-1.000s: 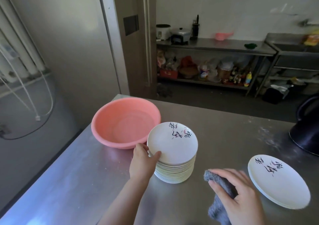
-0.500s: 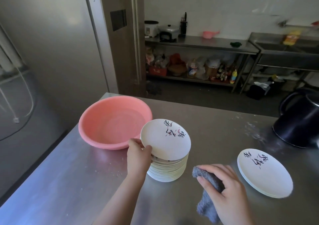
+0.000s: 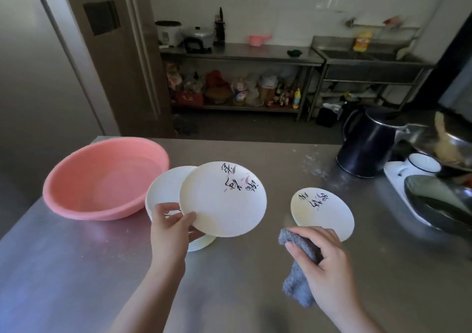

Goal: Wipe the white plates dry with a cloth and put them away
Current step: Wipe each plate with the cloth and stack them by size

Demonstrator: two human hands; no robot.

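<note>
Left hand [image 3: 167, 233]: pinches plate [image 3: 222, 198], raised over stack [image 3: 163, 192]
Right hand [image 3: 329, 269]: clutches cloth [image 3: 297, 285], at 5 o'clock
Basin [image 3: 102, 179]: 9 o'clock of stack

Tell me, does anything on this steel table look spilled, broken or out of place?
Nothing looks broken or misplaced. The only mark is a patch of white powdery specks on the steel table, left of the dark kettle. The plate in the left hand is tilted because it is lifted off the stack.
</note>
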